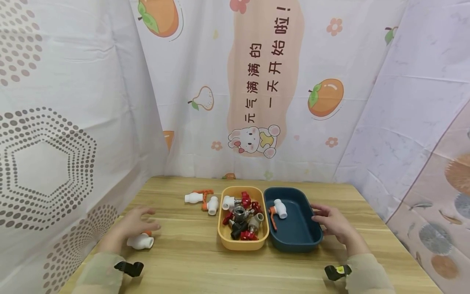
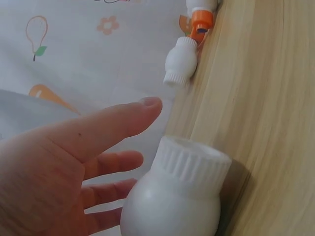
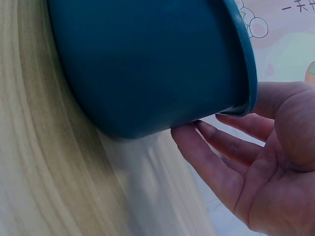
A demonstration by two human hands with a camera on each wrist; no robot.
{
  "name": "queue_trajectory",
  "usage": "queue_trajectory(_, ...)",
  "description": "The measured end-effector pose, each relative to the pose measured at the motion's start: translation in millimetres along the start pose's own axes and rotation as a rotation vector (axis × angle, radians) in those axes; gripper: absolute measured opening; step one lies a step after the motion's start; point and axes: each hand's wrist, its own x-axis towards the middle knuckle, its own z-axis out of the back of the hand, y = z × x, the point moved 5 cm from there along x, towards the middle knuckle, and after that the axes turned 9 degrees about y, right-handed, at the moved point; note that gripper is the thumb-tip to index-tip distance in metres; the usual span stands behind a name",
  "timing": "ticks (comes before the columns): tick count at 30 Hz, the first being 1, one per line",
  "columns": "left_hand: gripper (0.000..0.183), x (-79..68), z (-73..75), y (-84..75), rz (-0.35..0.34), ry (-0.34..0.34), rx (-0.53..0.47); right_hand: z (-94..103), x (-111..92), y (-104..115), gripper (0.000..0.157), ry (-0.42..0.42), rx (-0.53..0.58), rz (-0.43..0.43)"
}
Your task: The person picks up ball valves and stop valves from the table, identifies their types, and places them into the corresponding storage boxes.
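Note:
My left hand is at the left of the table, fingers apart and holding nothing. Just below it lies a white ball valve with an orange handle; in the left wrist view this valve's ribbed end is close beside the fingers. At the right, my right hand holds the side of a dark blue bin. Its thumb reaches over the rim while fingertips touch the outer wall, as the right wrist view shows. Inside this bin is one white valve with an orange handle.
Against the blue bin stands a yellow bin with several valves, many with red handles. Left of it two white ball valves, one behind the other, lie on the wooden table. Printed curtains hang around the table.

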Motion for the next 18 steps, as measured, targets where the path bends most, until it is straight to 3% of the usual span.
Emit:
queue_trajectory(8, 0.074, -10.4, 4.5, 7.2, -0.012, 0.047, 0.05, 0.6, -1, 1, 0.056, 0.001, 0.002, 0.007)
queue_trajectory(18, 0.075, -19.3, 6.5, 8.4, -0.019, 0.119, -0.001, 0.7, 2, -2, 0.056, -0.005, 0.004, 0.0)
